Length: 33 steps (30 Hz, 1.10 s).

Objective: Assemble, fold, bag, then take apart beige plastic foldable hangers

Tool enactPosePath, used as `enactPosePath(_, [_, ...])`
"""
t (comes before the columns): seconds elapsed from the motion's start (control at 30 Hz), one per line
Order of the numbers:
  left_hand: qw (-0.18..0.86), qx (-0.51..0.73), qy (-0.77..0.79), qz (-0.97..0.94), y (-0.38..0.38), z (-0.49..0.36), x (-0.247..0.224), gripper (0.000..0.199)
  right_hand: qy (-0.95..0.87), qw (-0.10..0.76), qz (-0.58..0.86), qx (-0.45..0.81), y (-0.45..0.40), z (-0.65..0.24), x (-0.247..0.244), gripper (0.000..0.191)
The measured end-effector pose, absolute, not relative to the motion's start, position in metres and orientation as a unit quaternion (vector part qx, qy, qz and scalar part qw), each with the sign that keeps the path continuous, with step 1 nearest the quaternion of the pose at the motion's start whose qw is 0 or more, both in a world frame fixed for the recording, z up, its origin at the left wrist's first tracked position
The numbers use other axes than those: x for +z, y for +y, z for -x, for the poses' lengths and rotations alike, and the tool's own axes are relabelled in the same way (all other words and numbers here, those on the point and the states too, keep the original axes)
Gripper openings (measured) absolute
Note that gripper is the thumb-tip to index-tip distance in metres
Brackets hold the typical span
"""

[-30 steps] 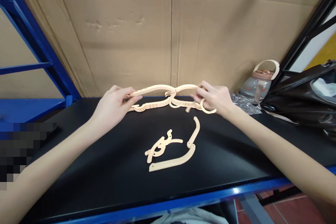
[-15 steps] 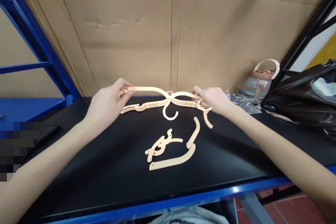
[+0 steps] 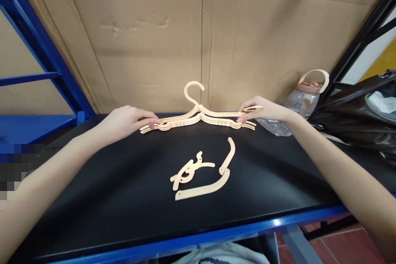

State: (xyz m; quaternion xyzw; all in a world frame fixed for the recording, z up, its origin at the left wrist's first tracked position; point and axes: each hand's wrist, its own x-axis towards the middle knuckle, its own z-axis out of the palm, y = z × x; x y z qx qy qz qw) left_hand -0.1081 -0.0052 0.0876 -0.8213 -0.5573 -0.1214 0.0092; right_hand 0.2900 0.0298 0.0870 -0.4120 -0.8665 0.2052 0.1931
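Note:
A cream hanger [image 3: 194, 93] with its hook pointing up is stretched between my two hands, just over a stack of similar hangers [image 3: 185, 123] at the back of the black table. My left hand [image 3: 131, 121] pinches its left arm, close to the stack's left end. On the other side, my right hand [image 3: 261, 109] has closed fingers on the right arm. Nearer the front lie loose pieces: a crossed group of small curved parts [image 3: 188, 172] and two joined arm pieces [image 3: 202, 190].
Cardboard [image 3: 148, 41] stands behind the table [image 3: 130, 210]. A clear bottle [image 3: 301, 101] with a handle, crinkled plastic [image 3: 276, 127] and a dark bag [image 3: 346, 113] are at the right. Blue frame posts [image 3: 55, 62] rise at the left.
The held hanger has turned over, so its hook now points up rather than down. It sits against the stack, and my hands have moved slightly apart. The loose pieces have not moved.

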Motion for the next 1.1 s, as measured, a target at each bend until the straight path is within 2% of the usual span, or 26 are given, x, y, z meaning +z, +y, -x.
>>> enactPosePath(0.1, [-0.083, -0.207, -0.531, 0.818, -0.009, 0.099, 0.087, 0.042, -0.839, 0.236, 0.406, 0.274, 0.03, -0.29, 0.082, 0.032])
enactPosePath(0.27, [-0.178, -0.319, -0.532, 0.764, -0.014, 0.091, 0.085, 0.035, -0.789, 0.314, 0.408, 0.335, 0.035, -0.278, 0.064, 0.033])
enactPosePath(0.37, [-0.206, -0.328, -0.517, 0.763, -0.012, 0.095, 0.086, 0.03, -0.784, 0.309, 0.405, 0.356, 0.033, -0.27, 0.058, 0.034])
enactPosePath(0.5, [-0.187, -0.291, -0.51, 0.787, -0.009, 0.1, 0.088, 0.032, -0.798, 0.297, 0.399, 0.341, 0.03, -0.266, 0.057, 0.035])
enactPosePath(0.6, [-0.186, -0.291, -0.504, 0.792, -0.008, 0.101, 0.086, 0.033, -0.791, 0.369, 0.424, 0.241, 0.03, -0.265, 0.059, 0.035])
enactPosePath(0.73, [-0.185, -0.306, -0.515, 0.779, -0.007, 0.099, 0.081, 0.032, -0.665, 0.562, 0.488, -0.056, 0.029, -0.265, 0.063, 0.026])
enactPosePath(0.83, [-0.19, -0.333, -0.517, 0.765, -0.005, 0.097, 0.078, 0.032, -0.65, 0.593, 0.45, -0.155, 0.021, -0.259, 0.059, 0.031])
enactPosePath(0.93, [-0.217, -0.359, -0.507, 0.753, -0.004, 0.095, 0.076, 0.032, -0.736, 0.524, 0.393, -0.167, 0.009, -0.243, 0.046, 0.028])
enactPosePath(0.97, [-0.23, -0.362, -0.502, 0.751, -0.005, 0.094, 0.076, 0.031, -0.809, 0.434, 0.369, -0.145, 0.005, -0.237, 0.041, 0.028])
enactPosePath(1.03, [-0.255, -0.36, -0.492, 0.751, -0.006, 0.091, 0.075, 0.031, -0.88, 0.308, 0.342, -0.115, -0.001, -0.224, 0.03, 0.026])
enactPosePath(1.1, [-0.271, -0.348, -0.487, 0.754, -0.007, 0.087, 0.073, 0.032, -0.915, 0.231, 0.323, -0.077, -0.005, -0.215, 0.022, 0.03])
